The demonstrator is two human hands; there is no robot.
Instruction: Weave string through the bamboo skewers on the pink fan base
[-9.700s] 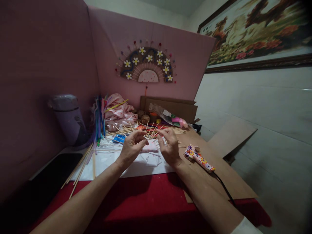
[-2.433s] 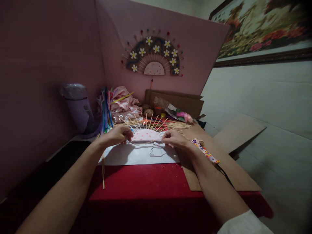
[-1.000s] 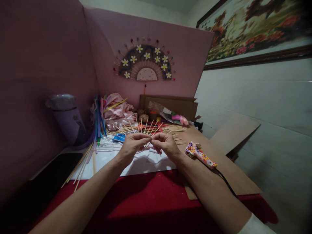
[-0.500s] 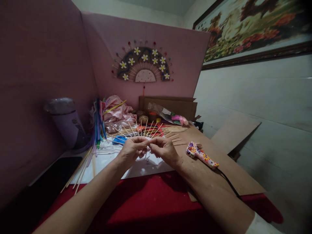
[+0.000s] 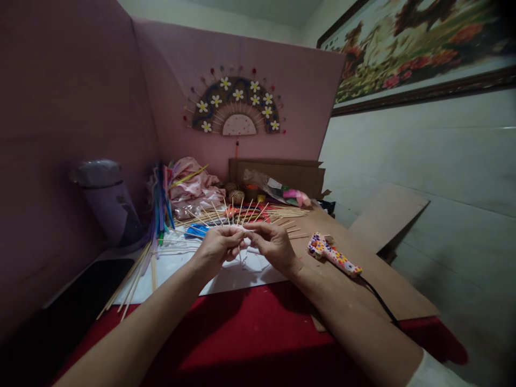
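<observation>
And the hands, well apart a couple of seconds ago at either end of the spotted half-round piece, have now come together, left hand and right hand meeting fingertip to fingertip in front of the splayed sticks, the flowered tool lying right of the right hand! That suggests close work at the base of the sticks, where the fingers largely hide the piece; whether either hand is clamped on it, one cannot tell.

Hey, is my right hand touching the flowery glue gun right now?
Apart. The head view shows a strip of brown cardboard between the right hand and the flowery glue gun.
</observation>
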